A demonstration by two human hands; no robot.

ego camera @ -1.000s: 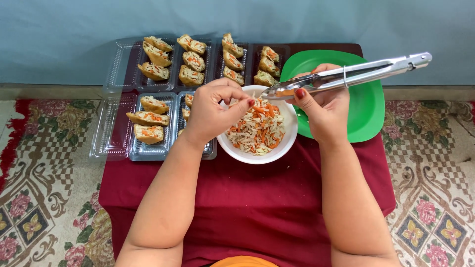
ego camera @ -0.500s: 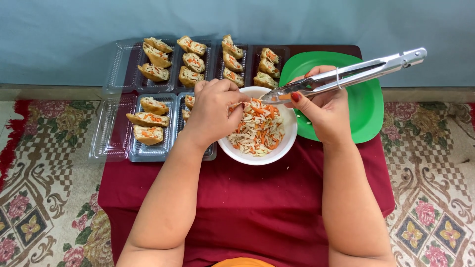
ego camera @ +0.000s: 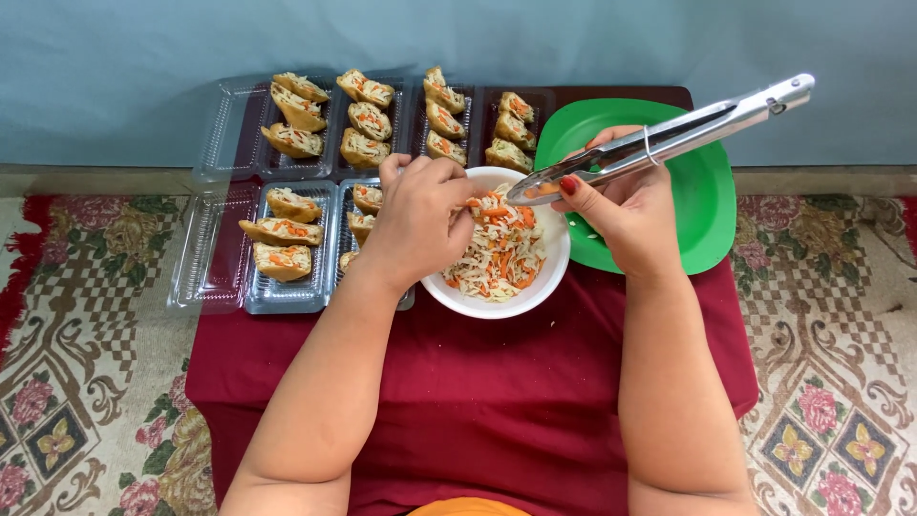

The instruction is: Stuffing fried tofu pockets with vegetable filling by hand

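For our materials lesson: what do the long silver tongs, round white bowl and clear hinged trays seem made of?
Long silver tongs: probably steel, bright mirror shine. Round white bowl: plastic or ceramic, smooth; can't tell which. Clear hinged trays: thin ribbed plastic, see-through and glossy.

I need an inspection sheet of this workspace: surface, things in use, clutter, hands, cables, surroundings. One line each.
Surface: low table under a dark red cloth.
Things in use: white bowl of shredded vegetables; metal tongs.
Clutter: clear plastic trays with stuffed pieces; green plate, nothing on it.
Hands: left hand over the bowl's left rim, fingertips at the filling; right hand grips the tongs, tips above the bowl.
Cables: nothing seen.
Surroundings: patterned carpet; pale blue wall.
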